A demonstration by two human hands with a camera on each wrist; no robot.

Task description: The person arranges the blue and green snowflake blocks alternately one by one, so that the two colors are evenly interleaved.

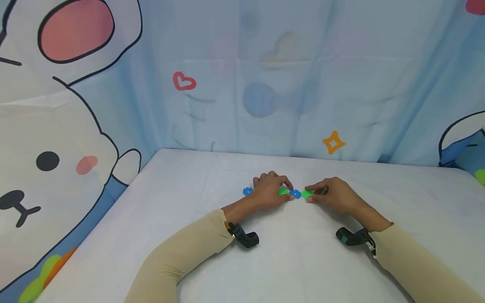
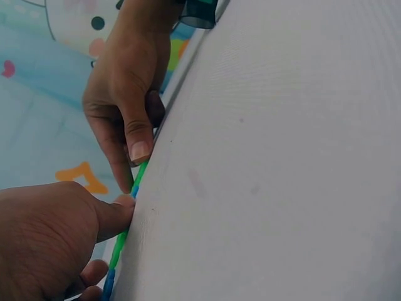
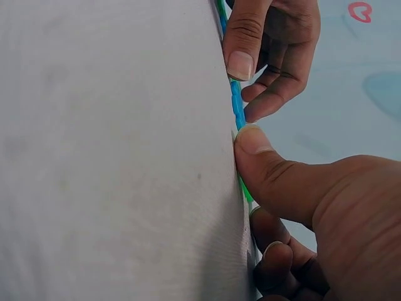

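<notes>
A short row of flat plastic snowflake discs lies on the white table (image 1: 189, 219). It runs blue (image 1: 248, 191), green (image 1: 283, 192), blue (image 1: 295, 194), green (image 1: 307, 194). My left hand (image 1: 286, 190) covers the row's left part and pinches the left green disc. From the other side, my right hand (image 1: 310, 194) pinches the right-end green disc. The wrist views show the row edge-on: in the left wrist view the left hand's thumb (image 2: 116, 213) presses against the row (image 2: 120, 238). In the right wrist view the right hand's thumb (image 3: 250, 141) touches it just below the blue disc (image 3: 237, 110).
A pale blue cartoon curtain (image 1: 265, 84) with a big white animal figure hangs behind and to the left of the table. Both forearms wear beige sleeves, with a black wrist mount on each (image 1: 244, 236) (image 1: 352, 237). Bare tabletop surrounds the hands.
</notes>
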